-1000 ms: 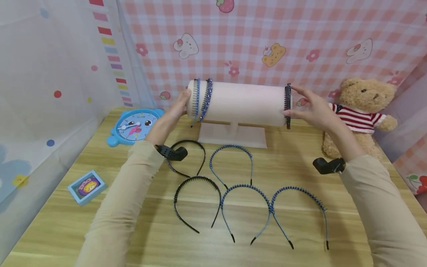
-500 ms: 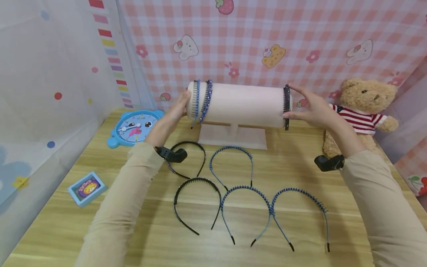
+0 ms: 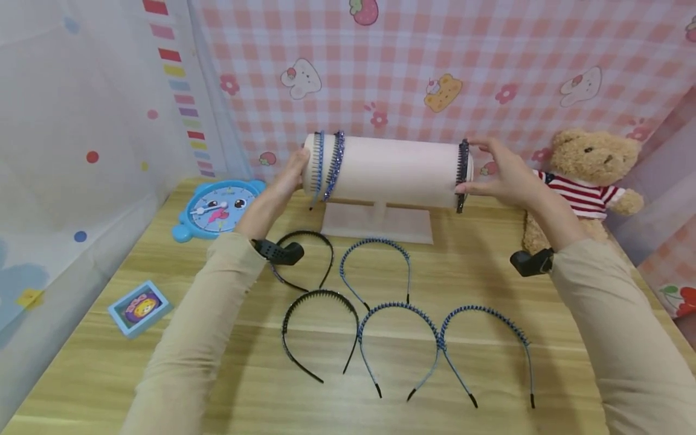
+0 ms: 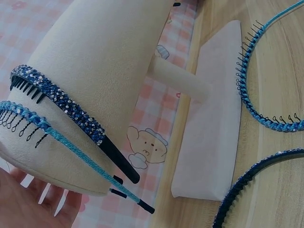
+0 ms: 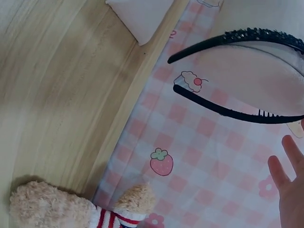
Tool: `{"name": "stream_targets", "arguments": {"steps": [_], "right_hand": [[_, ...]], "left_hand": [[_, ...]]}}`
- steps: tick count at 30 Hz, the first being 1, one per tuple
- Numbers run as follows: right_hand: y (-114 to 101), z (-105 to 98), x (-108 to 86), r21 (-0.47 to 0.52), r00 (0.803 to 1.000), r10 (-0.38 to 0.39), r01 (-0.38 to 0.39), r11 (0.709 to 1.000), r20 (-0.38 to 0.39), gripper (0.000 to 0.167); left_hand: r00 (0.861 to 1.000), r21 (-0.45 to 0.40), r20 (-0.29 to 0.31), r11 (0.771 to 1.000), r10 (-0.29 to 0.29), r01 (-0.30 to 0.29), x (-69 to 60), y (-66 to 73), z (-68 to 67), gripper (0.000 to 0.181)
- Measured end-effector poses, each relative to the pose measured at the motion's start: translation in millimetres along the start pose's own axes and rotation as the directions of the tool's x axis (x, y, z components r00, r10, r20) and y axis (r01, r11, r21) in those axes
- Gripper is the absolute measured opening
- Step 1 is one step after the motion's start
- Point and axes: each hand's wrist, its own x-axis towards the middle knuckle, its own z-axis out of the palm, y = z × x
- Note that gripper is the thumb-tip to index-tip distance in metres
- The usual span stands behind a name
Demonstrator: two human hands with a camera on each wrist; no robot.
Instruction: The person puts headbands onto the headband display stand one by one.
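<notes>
A cream cylindrical headband stand (image 3: pixel 399 169) lies horizontally on a post with a flat base. My left hand (image 3: pixel 290 172) rests against its left end, fingers extended behind the rim in the left wrist view. Near that end, a light-blue braided headband (image 4: pixel 76 147) and a glittery blue headband (image 4: pixel 71 107) sit around the stand. At the right end my right hand (image 3: pixel 505 175) holds a black beaded headband (image 3: pixel 463 175) between thumb and forefinger, around the stand's edge. Two other fingers (image 5: pixel 279 173) extend free in the right wrist view, where the thumb is out of frame.
Several headbands lie in front, including a black one (image 3: pixel 321 294) and a blue one (image 3: pixel 399 305). A blue toy clock (image 3: pixel 209 208) and small blue frame (image 3: pixel 140 308) stand left. A teddy bear (image 3: pixel 592 157) sits right, before a checked curtain (image 3: pixel 402 72).
My right hand has shifted slightly left, bringing the black headband a little further in from the stand's right end. My left hand stays at the other end.
</notes>
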Motion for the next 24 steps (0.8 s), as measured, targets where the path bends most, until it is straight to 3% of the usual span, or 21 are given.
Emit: {"name": "stream_targets", "arguments": {"steps": [6,14,18,24], "right_hand": [[0.4,-3.1,4.6,-0.005,0.998,-0.036,0.037,0.999,0.054,0.090],[-7.3,4.4,8.9,-0.004,0.994,-0.105,0.105,0.994,0.043,0.091],[-14.6,9.2,17.2,-0.089,0.987,-0.157,0.159,0.983,0.030,0.089],[-27.4,13.3,27.4,-0.241,0.986,-0.159,0.165,0.956,0.043,0.090]], "left_hand": [[1.000,0.017,0.019,1.000,0.013,-0.013,-2.5,-0.8,-1.8,0.056],[1.000,0.016,0.002,1.000,-0.011,0.011,-2.8,2.5,-2.2,0.058],[1.000,0.009,0.002,1.000,-0.003,0.003,-2.0,1.7,-2.1,0.057],[1.000,0.016,0.017,1.000,-0.004,0.004,-2.0,0.5,-2.1,0.057]]}}
